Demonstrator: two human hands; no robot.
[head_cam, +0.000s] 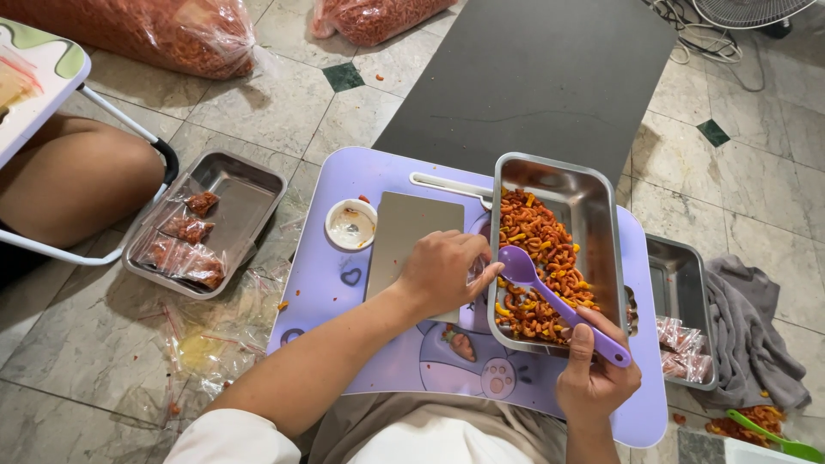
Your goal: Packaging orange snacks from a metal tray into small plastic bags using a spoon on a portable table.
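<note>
Your right hand [593, 378] is clamped on the handle of a purple spoon [559, 301], whose bowl lies on the orange snacks [537, 258] in the steel tray [601, 215] on the lilac lap table [335, 292]. Your left hand [443, 271] pinches a small clear bag [477, 271] at the tray's left rim, over a flat metal plate [404, 232]. A small white cup [351, 225] stands just left of that plate. On the floor, a tray of filled bags [202, 228] lies left, another tray [683, 309] right beside a grey cloth [756, 335].

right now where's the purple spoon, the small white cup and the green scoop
purple spoon [522, 266], head view, on its bowl
small white cup [351, 224], head view, on its inside
green scoop [778, 440], head view, on its handle
</note>
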